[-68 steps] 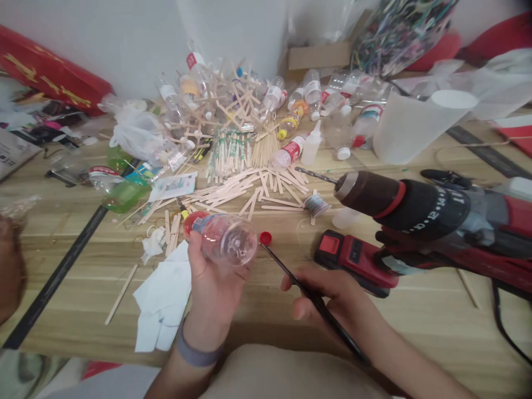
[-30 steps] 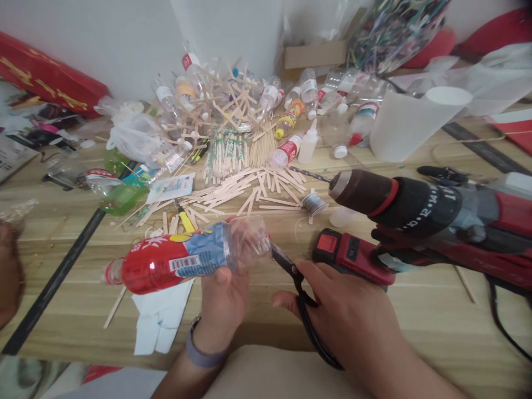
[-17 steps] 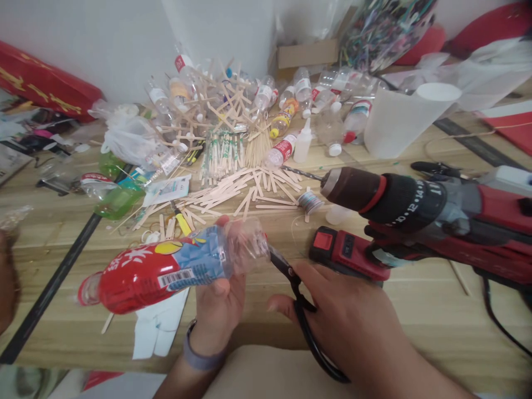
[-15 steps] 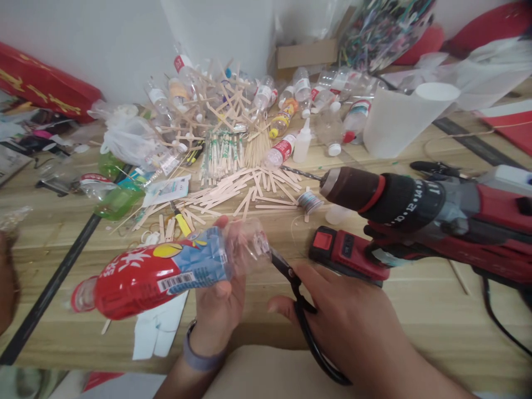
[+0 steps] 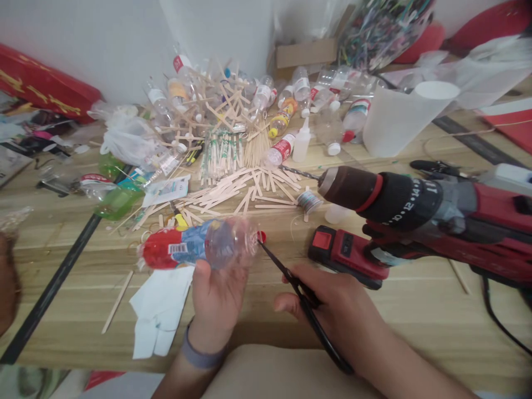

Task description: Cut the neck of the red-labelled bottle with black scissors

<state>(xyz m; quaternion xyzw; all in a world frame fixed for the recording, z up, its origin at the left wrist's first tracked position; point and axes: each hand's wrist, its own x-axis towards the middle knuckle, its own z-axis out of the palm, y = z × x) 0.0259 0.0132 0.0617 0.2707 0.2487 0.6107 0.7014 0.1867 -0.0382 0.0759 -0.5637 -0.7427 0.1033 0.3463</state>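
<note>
A clear plastic bottle (image 5: 226,241) with a red and blue label lies sideways in my left hand (image 5: 220,299). My thumb rests on its near side, and the other fingers are hidden behind it. A small red piece shows at the bottle's right end. My right hand (image 5: 332,299) grips a pair of black-handled scissors (image 5: 305,305). The blades point up and left, and their tips meet the bottle's right end; whether they are inside it I cannot tell. Below the bottle lies a cut white sheet (image 5: 160,316), with a wooden stick (image 5: 117,302) to its left.
A red and black power drill (image 5: 415,205) stands at the right, its bit pointing left. Loose wooden sticks (image 5: 233,188) cover the table's middle. Behind them are several plastic bottles (image 5: 301,86), a glue bottle (image 5: 302,143) and a cardboard box (image 5: 305,54). Part of another person (image 5: 7,282) shows at the left edge.
The bottle has turned to lie more level, its label end rising and moving right. My left thumb now shows in front. The scissors' tips have shifted up and left at the bottle's end.
</note>
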